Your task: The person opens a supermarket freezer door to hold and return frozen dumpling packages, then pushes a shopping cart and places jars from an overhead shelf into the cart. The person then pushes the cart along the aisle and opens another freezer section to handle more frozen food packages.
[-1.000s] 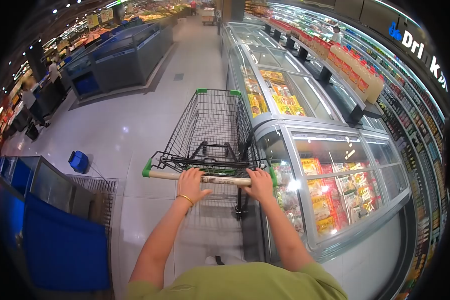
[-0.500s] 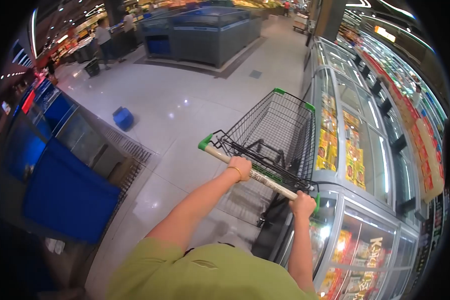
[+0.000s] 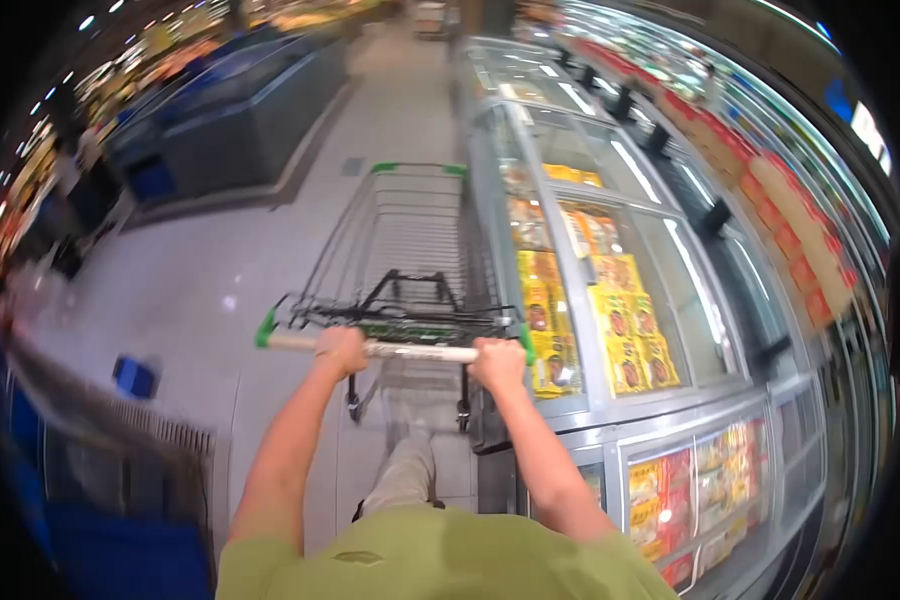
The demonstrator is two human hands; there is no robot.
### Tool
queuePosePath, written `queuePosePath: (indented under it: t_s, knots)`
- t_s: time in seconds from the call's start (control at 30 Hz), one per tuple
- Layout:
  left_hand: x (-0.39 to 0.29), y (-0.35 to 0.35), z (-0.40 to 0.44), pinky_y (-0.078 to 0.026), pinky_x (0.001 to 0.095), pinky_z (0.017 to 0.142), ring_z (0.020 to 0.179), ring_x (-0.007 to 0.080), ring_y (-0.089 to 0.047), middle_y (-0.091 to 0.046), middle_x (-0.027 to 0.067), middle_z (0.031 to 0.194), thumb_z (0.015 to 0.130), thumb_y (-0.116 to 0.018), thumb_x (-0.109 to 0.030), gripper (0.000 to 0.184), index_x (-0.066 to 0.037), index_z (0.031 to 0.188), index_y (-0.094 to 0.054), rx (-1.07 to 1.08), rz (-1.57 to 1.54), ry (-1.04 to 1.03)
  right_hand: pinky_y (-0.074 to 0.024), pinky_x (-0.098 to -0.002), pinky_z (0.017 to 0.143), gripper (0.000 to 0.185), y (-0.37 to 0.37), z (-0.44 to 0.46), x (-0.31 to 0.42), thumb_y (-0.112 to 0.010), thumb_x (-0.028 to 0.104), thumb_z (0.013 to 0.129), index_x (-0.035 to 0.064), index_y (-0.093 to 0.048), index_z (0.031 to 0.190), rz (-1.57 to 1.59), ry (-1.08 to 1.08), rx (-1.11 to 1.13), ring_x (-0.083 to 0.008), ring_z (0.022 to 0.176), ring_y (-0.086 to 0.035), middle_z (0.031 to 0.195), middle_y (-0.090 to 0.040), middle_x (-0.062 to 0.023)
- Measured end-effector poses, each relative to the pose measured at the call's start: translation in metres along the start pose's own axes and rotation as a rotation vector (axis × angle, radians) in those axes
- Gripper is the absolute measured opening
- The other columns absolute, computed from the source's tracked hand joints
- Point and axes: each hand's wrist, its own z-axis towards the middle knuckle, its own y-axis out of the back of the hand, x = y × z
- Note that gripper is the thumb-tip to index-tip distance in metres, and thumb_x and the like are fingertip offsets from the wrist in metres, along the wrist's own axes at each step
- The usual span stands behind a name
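Observation:
Both hands are wrapped round the pale handle of a shopping cart (image 3: 420, 352). My left hand (image 3: 343, 351) is closed on the handle's left half, and my right hand (image 3: 498, 363) is closed near its right end, close to the green end cap. The wire basket (image 3: 410, 230) shows no goods in it. Close along the cart's right side stands a glass-topped freezer (image 3: 590, 425) with yellow packets (image 3: 625, 340) inside.
A grey display island (image 3: 240, 130) stands ahead on the left, and a small blue object (image 3: 135, 377) lies on the floor. Blue-covered equipment (image 3: 120, 550) is at lower left. Red-and-white containers (image 3: 790, 240) line the right. Blurred people are at far left.
The view swung left, then back right. The cart has advanced along the freezer and points straight up the aisle again. Both hands have stayed on the handle; the left one is now more tightly closed.

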Motion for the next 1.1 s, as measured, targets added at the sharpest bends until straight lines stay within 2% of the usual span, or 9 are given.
queuePosePath:
  t_s: [0.23,0.27,0.57,0.67,0.8,0.83,0.93,1.03,1.1]
  knots:
    - [0.003,0.048,0.246,-0.055,0.0396,0.076,0.084,0.0298,-0.069,-0.071,0.0119,0.088,0.071,-0.065,-0.032,0.025,-0.016,0.087,-0.075,-0.005,0.098,-0.066,-0.0506,-0.0361,0.066,0.010,-0.108,0.201,-0.069,-0.068,0.017,0.059,0.0134,-0.067,0.068,-0.015,-0.122,0.090,-0.0234,0.066,-0.068,0.068,-0.068,-0.0068]
    - [-0.015,-0.043,0.117,-0.055,0.0394,0.075,0.084,0.0293,-0.069,-0.071,0.0115,0.087,0.071,-0.065,-0.033,0.026,-0.016,0.087,-0.076,-0.142,0.066,-0.002,-0.0506,-0.0360,0.066,0.010,-0.109,0.071,-0.053,-0.067,0.017,0.059,0.0131,-0.067,0.069,-0.028,-0.018,-0.022,-0.0232,0.066,-0.068,0.069,-0.068,-0.0068]
    - [-0.012,-0.002,0.264,-0.053,0.0385,0.079,0.085,0.0292,-0.068,-0.071,0.0109,0.089,0.069,-0.072,-0.033,0.027,-0.015,0.089,-0.074,-0.158,0.029,0.001,-0.0508,-0.0353,0.069,0.013,-0.163,0.211,-0.101,-0.068,0.018,0.058,0.0119,-0.067,0.070,-0.039,-0.040,0.050,-0.0231,0.069,-0.068,0.071,-0.069,-0.0078]
    - [-0.025,0.014,0.304,-0.048,0.0360,0.091,0.106,0.0272,-0.062,-0.064,0.0142,0.116,0.070,-0.079,-0.029,0.056,-0.009,0.119,-0.061,-0.370,-0.638,-0.404,-0.0506,-0.0352,0.069,0.013,-0.179,0.255,-0.118,-0.068,0.019,0.059,0.0125,-0.067,0.070,-0.022,-0.034,-0.013,-0.0228,0.069,-0.068,0.072,-0.068,-0.0077]
    - [-0.107,0.144,0.255,-0.036,0.0396,0.106,0.131,0.0314,-0.045,-0.049,0.0197,0.138,0.090,-0.056,-0.018,0.053,0.006,0.136,-0.043,-0.308,-1.481,-0.987,-0.0496,-0.0358,0.067,0.013,-0.193,0.306,-0.135,-0.068,0.020,0.059,0.0125,-0.066,0.069,-0.006,-0.028,-0.026,-0.0222,0.070,-0.067,0.071,-0.068,-0.0068]
    - [-0.117,0.167,0.243,-0.038,0.0434,0.103,0.128,0.0361,-0.047,-0.049,0.0234,0.137,0.091,-0.058,-0.032,0.062,0.008,0.135,-0.042,-0.321,-1.640,-1.209,-0.0493,-0.0359,0.066,0.013,-0.201,0.318,-0.138,-0.068,0.020,0.059,0.0126,-0.065,0.069,0.012,-0.029,-0.008,-0.0222,0.071,-0.067,0.071,-0.067,-0.0065]
    - [-0.137,0.234,0.196,-0.032,0.0463,0.109,0.135,0.0389,-0.037,-0.041,0.0242,0.143,0.090,-0.057,-0.050,0.075,-0.001,0.143,-0.035,-0.049,-1.988,-1.706,-0.0486,-0.0358,0.068,0.014,-0.213,0.351,-0.148,-0.069,0.020,0.058,0.0128,-0.065,0.070,0.016,0.000,-0.044,-0.0221,0.069,-0.067,0.070,-0.067,-0.0059]
    - [-0.138,0.233,0.188,-0.022,0.0491,0.110,0.127,0.0307,-0.045,-0.052,0.0081,0.135,0.090,-0.045,-0.063,0.077,-0.012,0.147,-0.033,-0.271,-2.138,-1.562,-0.0481,-0.0355,0.067,0.015,-0.222,0.387,-0.159,-0.070,0.020,0.059,0.0127,-0.064,0.070,0.045,0.046,-0.076,-0.0213,0.068,-0.066,0.070,-0.066,-0.0051]
    - [-0.124,0.245,0.238,-0.018,0.0488,0.112,0.133,0.0290,-0.040,-0.049,0.0026,0.140,0.093,-0.044,-0.059,0.070,-0.020,0.149,-0.028,0.028,-1.849,-2.030,-0.0480,-0.0350,0.067,0.015,-0.233,0.409,-0.168,-0.070,0.020,0.059,0.0125,-0.063,0.070,0.056,0.027,-0.060,-0.0206,0.068,-0.066,0.070,-0.066,-0.0046]
